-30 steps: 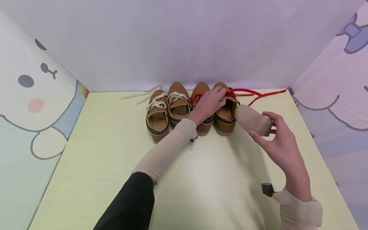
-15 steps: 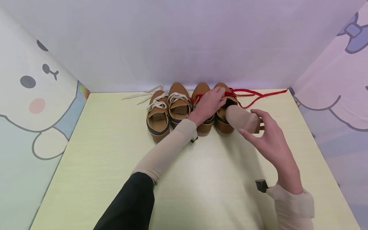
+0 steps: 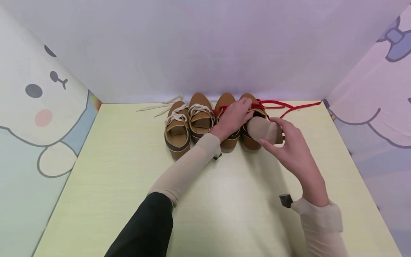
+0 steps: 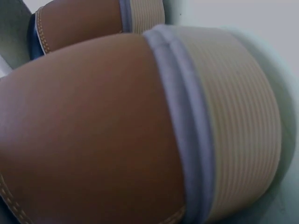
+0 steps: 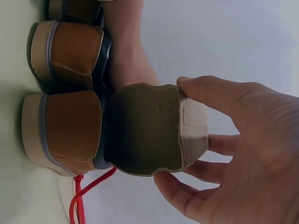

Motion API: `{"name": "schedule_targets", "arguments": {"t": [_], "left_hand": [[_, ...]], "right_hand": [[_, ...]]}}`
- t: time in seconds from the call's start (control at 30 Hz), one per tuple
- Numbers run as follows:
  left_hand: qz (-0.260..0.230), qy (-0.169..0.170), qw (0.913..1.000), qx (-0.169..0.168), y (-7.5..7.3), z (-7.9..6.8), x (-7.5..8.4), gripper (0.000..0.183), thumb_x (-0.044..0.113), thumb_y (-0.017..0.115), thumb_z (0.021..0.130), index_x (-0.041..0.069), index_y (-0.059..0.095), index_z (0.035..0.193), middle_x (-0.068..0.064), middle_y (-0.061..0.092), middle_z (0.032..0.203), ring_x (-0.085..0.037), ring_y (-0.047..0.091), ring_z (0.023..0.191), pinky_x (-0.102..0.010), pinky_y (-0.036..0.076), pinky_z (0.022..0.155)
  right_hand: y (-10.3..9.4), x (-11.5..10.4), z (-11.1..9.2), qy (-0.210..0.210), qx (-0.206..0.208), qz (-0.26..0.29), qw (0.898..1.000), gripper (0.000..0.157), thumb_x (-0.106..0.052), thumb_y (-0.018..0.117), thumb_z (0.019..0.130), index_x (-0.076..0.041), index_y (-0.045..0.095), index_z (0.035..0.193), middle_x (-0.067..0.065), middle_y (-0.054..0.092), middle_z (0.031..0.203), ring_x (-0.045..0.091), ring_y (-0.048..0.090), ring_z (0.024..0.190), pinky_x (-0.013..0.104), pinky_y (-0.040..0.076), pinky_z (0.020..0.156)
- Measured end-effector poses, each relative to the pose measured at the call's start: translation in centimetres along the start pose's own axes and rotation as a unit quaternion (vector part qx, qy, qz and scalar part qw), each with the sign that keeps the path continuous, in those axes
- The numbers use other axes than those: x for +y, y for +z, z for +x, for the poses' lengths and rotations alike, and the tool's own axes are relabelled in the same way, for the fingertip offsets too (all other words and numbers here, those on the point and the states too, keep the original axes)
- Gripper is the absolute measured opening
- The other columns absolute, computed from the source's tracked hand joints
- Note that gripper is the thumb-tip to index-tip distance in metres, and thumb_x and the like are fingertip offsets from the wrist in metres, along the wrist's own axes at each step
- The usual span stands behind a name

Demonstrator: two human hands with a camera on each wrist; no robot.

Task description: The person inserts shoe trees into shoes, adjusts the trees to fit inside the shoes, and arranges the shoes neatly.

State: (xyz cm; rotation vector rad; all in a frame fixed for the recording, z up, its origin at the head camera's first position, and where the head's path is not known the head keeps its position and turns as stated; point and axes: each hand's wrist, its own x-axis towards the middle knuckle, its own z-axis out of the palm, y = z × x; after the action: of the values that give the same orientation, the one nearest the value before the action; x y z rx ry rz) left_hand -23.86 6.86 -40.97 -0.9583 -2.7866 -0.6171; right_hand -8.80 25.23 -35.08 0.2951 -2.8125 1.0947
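Note:
My right hand [image 3: 292, 150] grips the back end of a greyish-brown moulded-pulp shoe insert [image 3: 261, 130] between thumb and fingers. Its rounded front end is at the opening of the rightmost brown shoe [image 3: 250, 143], which has red laces [image 3: 303, 105]. In the right wrist view the hollow insert [image 5: 145, 126] overlaps that shoe's collar; how deep its tip sits is hidden. My left hand [image 3: 234, 115] reaches over the neighbouring red-laced shoe [image 3: 228, 144], its fingers curled on the rightmost shoe's tongue and laces. A brown heel [image 4: 93, 126] with a ribbed sole fills the left wrist view.
Two brown shoes with white laces, one on the far left [image 3: 177, 137] and one beside it [image 3: 199, 123], complete the row. The pale table [image 3: 112, 171] ends at a grey-white back wall [image 3: 205, 53]. Cartoon-printed panels stand at the left [image 3: 19, 157] and right [image 3: 379, 117].
My right hand has carried the shoe insert leftward, from beside the rightmost shoe to over its opening. The left hand stays at the same shoe.

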Motion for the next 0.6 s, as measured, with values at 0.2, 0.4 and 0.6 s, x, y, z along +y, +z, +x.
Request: {"name": "schedule_targets", "arguments": {"t": [0.2,0.4,0.6], "left_hand": [[0.0,-0.005,1.0,0.0,0.1,0.0,-0.2,0.023,0.031,0.055,0.109,0.009,0.052,0.104,-0.003,0.055,0.099,-0.017,0.05,0.081,-0.024,0.04,0.071],[-0.011,0.002,0.9999,0.005,0.1,-0.1,-0.3,0.023,0.031,0.057,0.108,0.01,0.053,0.103,-0.002,0.055,0.098,-0.016,0.05,0.08,-0.023,0.042,0.071],[-0.033,0.019,0.9993,0.005,0.0,-0.3,-0.3,0.024,0.032,0.056,0.109,0.008,0.053,0.104,-0.003,0.055,0.098,-0.017,0.051,0.081,-0.025,0.042,0.073]], "right_hand": [[0.9,-0.4,0.8,-0.02,0.008,-0.004,1.0,0.072,-0.019,0.083,0.09,-0.003,0.05,0.152,0.026,0.06,0.139,0.046,0.054,0.123,0.059,0.043,0.101],[1.5,-0.6,1.3,-0.017,0.011,-0.014,1.0,0.073,-0.021,0.081,0.091,-0.003,0.048,0.154,0.03,0.054,0.146,0.053,0.049,0.13,0.067,0.036,0.107],[2.0,-0.6,1.7,0.001,0.015,-0.031,0.999,0.073,-0.023,0.078,0.093,-0.002,0.045,0.155,0.032,0.052,0.146,0.056,0.048,0.125,0.065,0.039,0.103]]}}
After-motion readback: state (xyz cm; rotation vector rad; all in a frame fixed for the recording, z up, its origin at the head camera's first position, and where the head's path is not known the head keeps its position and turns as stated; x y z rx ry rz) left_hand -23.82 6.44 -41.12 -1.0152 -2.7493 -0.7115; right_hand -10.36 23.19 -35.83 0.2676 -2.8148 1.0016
